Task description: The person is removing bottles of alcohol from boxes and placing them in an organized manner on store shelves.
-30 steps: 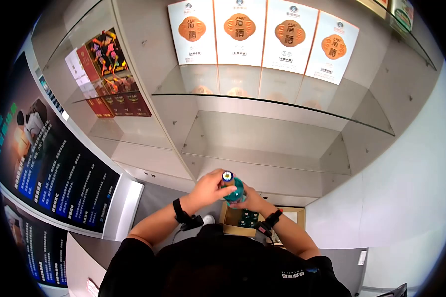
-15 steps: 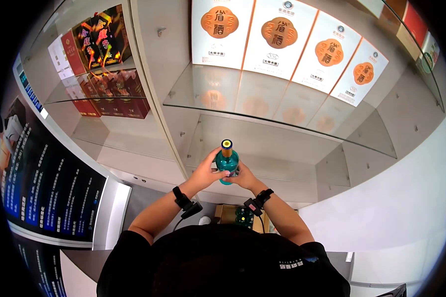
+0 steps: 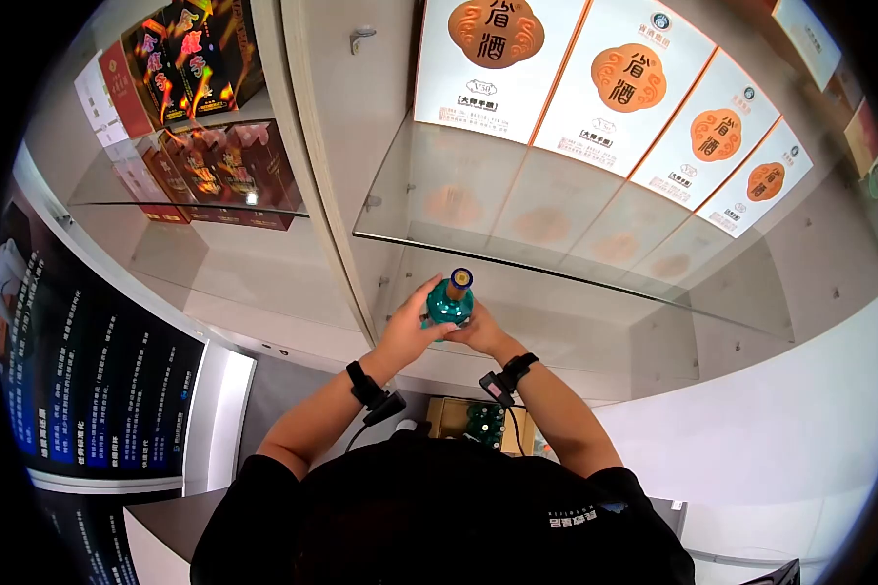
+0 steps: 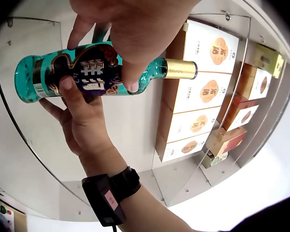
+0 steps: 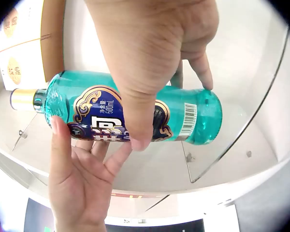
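A teal-green glass bottle with a gold and blue cap is held in both hands, in front of the shelf unit. My left hand grips it near the shoulder, the thumb lying across the front. Lower on the body, my right hand wraps round it with its thumb on the label. The left wrist view shows the bottle with a dark ornate label, my left hand over its upper part. From the right wrist view, a barcode shows near the base of the bottle.
Several white boxes with orange emblems line the upper glass shelf. Below it is a lower compartment. Dark and red boxes fill shelves at left. A cardboard carton with green bottles sits below my arms.
Both hands have carried the bottle up and forward, away from above the carton to in front of the lower compartment. The head view has shifted, bringing the white boxes closer.
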`<state>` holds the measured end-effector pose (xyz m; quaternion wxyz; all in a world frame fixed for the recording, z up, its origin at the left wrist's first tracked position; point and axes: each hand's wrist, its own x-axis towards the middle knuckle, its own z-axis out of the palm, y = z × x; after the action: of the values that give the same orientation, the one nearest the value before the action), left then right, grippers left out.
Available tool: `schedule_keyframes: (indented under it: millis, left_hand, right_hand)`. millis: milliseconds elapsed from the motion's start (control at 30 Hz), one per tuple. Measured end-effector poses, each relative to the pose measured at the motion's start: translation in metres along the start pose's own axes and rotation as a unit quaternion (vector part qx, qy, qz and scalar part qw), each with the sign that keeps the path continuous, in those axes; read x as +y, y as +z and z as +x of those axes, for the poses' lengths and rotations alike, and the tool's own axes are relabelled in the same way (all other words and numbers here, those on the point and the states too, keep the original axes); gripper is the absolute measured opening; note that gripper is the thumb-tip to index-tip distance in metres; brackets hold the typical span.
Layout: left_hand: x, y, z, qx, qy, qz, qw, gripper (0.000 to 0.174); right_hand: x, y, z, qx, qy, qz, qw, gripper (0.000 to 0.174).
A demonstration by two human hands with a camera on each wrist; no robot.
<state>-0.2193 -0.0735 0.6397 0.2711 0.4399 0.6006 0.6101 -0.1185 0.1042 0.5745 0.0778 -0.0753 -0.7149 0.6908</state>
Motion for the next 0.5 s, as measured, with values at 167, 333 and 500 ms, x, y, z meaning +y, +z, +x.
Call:
schedule_keyframes:
  millis: [167,333,500]
  left_hand:
    - [0.0,-0.002,0.011,0.029,-0.024,0.016,0.999,0.085]
    - [-0.007,-0.001,0.019,0.05,-0.018,0.045,0.998,0.084]
    - [-0.017,-0.004,0.023,0.057,0.013,0.068,0.996,0.082]
  right_hand:
    - [0.001,-0.008,0.015,-0.001,0.004,-0.062,0.998,0.074]
    - [0.004,-0.012,0.028,-0.01,0.0,-0.061,0.998,0.074]
    - [0.003,-0.012,0.035,-0.031,-0.004,-0.074,0.997,0.076]
